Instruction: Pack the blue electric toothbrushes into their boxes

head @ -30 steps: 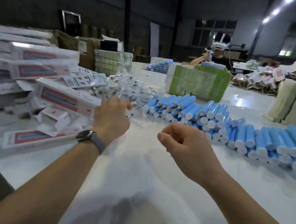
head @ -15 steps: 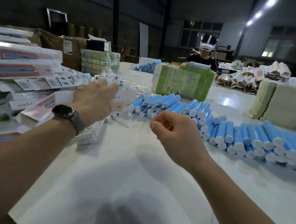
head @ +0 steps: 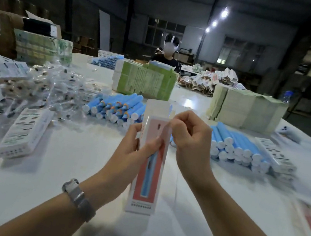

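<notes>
Left hand (head: 131, 150) fingers (head: 155, 143) gripping box (head: 146, 177), right hand (head: 189, 141) pinching its top

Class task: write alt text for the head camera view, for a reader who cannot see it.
Two bare hands hold a tall toothbrush box upright over a white table: the left hand grips its side and the right hand pinches its open top flap. Behind lie rows of blue toothbrushes, bagged parts and more boxes.
</notes>
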`<control>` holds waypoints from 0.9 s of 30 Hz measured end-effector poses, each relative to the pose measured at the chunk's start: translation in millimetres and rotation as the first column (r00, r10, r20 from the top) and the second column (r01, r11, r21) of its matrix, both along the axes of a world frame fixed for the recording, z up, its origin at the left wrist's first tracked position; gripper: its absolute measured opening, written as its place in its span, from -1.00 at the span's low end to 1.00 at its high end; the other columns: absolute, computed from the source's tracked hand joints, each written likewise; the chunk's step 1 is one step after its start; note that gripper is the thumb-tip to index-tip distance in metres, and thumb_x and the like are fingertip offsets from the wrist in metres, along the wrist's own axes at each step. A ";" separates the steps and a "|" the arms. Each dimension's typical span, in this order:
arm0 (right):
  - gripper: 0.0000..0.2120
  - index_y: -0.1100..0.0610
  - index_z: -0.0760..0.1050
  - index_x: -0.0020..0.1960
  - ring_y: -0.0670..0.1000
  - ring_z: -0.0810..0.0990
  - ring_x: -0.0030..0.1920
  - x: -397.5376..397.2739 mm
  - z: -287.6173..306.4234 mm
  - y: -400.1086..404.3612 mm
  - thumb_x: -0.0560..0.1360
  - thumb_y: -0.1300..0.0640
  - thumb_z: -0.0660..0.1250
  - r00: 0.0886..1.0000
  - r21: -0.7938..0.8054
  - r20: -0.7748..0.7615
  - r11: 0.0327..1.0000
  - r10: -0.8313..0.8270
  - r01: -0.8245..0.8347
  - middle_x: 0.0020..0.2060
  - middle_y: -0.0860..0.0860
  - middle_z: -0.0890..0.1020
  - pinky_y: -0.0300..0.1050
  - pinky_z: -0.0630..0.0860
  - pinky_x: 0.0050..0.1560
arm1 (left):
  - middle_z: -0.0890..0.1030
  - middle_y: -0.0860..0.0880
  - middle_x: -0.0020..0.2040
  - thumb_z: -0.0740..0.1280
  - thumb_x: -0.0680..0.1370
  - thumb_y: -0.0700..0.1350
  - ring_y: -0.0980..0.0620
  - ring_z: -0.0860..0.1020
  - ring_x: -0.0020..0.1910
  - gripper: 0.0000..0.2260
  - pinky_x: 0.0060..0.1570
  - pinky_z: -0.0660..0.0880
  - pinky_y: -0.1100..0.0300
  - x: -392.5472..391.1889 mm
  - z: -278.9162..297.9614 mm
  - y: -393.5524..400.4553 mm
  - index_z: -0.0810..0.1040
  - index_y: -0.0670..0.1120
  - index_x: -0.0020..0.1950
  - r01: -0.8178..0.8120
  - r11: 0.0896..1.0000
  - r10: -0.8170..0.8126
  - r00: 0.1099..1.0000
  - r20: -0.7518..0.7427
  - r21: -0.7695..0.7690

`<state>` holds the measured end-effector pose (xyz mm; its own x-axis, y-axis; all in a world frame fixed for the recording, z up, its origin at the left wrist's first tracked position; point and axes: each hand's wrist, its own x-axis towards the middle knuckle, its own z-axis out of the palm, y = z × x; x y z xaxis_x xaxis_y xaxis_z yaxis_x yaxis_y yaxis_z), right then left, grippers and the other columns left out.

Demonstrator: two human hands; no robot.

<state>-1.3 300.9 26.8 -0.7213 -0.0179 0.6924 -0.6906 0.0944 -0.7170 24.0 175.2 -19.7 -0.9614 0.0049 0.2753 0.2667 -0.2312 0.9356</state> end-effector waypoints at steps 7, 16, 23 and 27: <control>-0.85 0.09 0.45 -0.32 -0.16 0.31 -0.47 -17.4 -6.8 13.6 0.43 0.18 0.27 0.994 0.048 0.020 0.993 -0.110 0.109 -0.53 -0.17 0.41 -0.29 0.30 -0.42 | 0.71 -0.03 -0.10 0.41 0.41 0.14 -0.18 0.72 -0.18 -0.68 -0.29 0.64 0.07 -1.4 0.9 -6.7 0.45 0.15 0.12 0.006 1.000 -0.006 1.000 0.011 0.028; -0.53 -0.13 0.35 0.41 0.12 0.43 0.33 -103.7 -29.9 62.3 0.53 -0.19 0.23 0.656 0.887 -0.006 0.298 -0.755 0.352 0.39 0.03 0.38 0.03 0.42 0.09 | 0.70 0.04 -0.06 0.42 0.54 0.07 -0.03 0.72 -0.15 -0.80 -0.17 0.67 -0.04 -6.2 2.0 -16.3 0.41 0.22 0.06 -0.183 0.981 0.181 0.983 -0.028 -0.065; -0.63 -0.04 0.46 0.23 0.14 0.40 0.19 -124.9 -48.5 45.1 0.53 -0.22 0.21 0.630 0.932 -0.141 0.111 -0.763 0.344 0.24 0.06 0.42 0.00 0.27 -0.09 | 0.70 0.10 -0.14 0.42 0.54 0.04 0.02 0.72 -0.20 -0.79 -0.29 0.65 0.14 -3.6 5.0 -13.0 0.41 0.20 0.05 -0.200 0.976 0.195 0.979 -0.056 -0.087; -0.50 -0.18 0.28 0.43 0.18 0.38 0.26 -126.2 -51.1 39.6 0.52 -0.25 0.21 0.661 0.928 -0.131 0.145 -0.739 0.345 0.31 0.05 0.39 0.03 0.27 -0.04 | 0.70 0.06 -0.11 0.41 0.55 0.02 -0.01 0.72 -0.17 -0.80 -0.21 0.68 0.05 -1.2 5.3 -10.5 0.42 0.17 0.06 -0.197 0.975 0.191 0.979 -0.064 -0.105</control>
